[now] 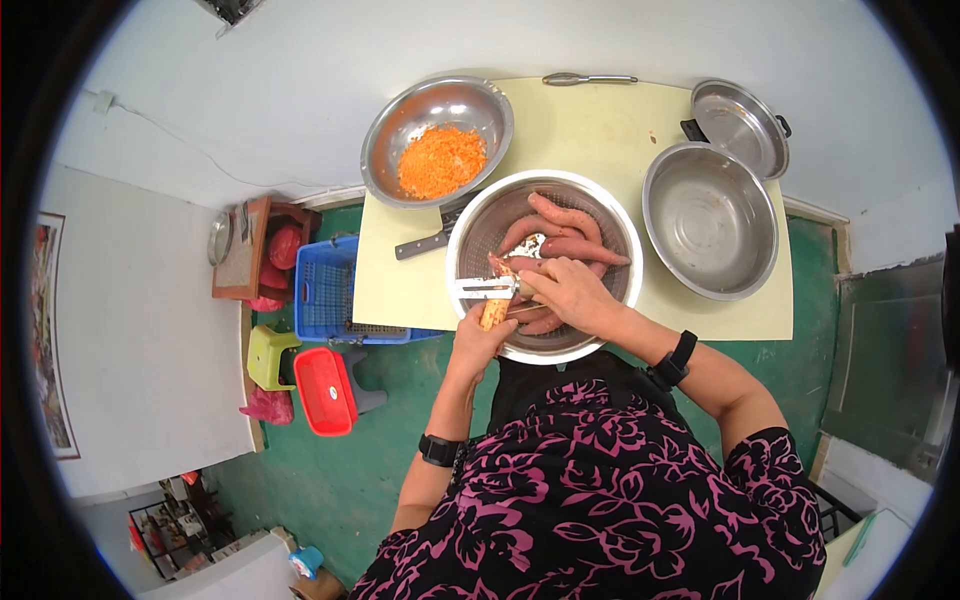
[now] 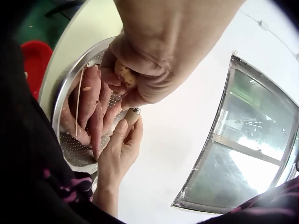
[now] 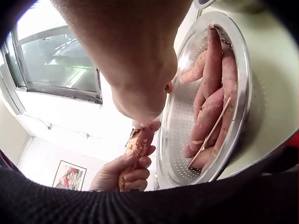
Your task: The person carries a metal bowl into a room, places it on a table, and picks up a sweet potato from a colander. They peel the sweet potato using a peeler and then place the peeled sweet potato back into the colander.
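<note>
Over the near left part of a perforated metal colander (image 1: 625,225), the left hand (image 1: 475,343) grips a partly peeled sweet potato (image 1: 494,313). Its fingers curl round the lower end, as the right wrist view shows. The right hand (image 1: 575,293) holds a peeler (image 1: 484,289) by its light handle (image 2: 132,117), the metal head lying across the sweet potato. Several unpeeled reddish sweet potatoes (image 1: 565,216) lie in the colander, with a thin stick (image 3: 210,133) on top of them.
A bowl of orange shreds (image 1: 443,162) stands back left, a knife (image 1: 422,245) beside the colander. At the right are a steel basin (image 1: 710,220) and a pan (image 1: 740,125). Another utensil (image 1: 590,79) lies at the table's back edge. A blue crate (image 1: 325,290) stands left of the table.
</note>
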Available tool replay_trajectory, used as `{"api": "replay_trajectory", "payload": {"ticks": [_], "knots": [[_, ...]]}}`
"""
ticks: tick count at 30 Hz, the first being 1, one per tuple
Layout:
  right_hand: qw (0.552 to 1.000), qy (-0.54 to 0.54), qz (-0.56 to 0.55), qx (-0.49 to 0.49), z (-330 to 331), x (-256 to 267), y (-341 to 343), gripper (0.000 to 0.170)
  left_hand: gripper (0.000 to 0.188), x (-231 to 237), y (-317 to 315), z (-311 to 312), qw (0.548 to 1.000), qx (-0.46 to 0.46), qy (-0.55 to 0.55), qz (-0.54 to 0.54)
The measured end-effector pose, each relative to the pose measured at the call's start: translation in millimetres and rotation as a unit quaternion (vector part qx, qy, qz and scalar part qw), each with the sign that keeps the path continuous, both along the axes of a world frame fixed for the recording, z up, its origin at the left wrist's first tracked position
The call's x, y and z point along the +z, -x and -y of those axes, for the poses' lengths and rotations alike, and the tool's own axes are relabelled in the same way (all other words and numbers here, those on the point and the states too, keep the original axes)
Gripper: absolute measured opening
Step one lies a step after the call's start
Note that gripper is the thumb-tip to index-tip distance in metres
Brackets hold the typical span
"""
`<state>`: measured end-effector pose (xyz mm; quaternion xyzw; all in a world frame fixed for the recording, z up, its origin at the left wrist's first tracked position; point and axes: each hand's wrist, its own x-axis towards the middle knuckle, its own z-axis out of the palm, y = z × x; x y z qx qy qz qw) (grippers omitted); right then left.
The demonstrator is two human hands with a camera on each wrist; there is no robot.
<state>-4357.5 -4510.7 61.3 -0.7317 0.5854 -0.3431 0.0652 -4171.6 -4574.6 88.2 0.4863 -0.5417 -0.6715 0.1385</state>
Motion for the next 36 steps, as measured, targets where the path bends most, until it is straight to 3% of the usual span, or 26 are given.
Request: {"api": "replay_trajectory", "payload": {"ticks": [3, 6, 11, 17, 20, 36], "knots": [[0.998, -0.041, 0.029, -0.048, 1, -4, 9, 0.035, 0.025, 10, -3, -2, 0.999, -0.007, -0.031, -0.010], [0.994, 0.041, 0.088, -0.056, 4, -6, 19, 0.034, 0.026, 10, -4, -2, 0.998, 0.000, -0.055, -0.038], [0.995, 0.043, 0.082, 0.025, 1, -4, 0, 0.025, 0.028, 8, -2, 0, 0.997, 0.013, -0.066, -0.045], [0.996, -0.042, 0.076, -0.008, -2, -9, 7, 0.022, 0.027, 4, -1, -2, 0.997, 0.004, -0.072, -0.040], [0.998, -0.009, 0.063, -0.021, -1, -10, 8, 0.021, 0.027, 6, -1, 0, 0.996, -0.001, -0.088, -0.030], [0.992, -0.088, 0.083, -0.026, -4, -24, 16, 0.028, 0.023, 8, 2, 7, 0.987, -0.015, -0.158, -0.016]]}}
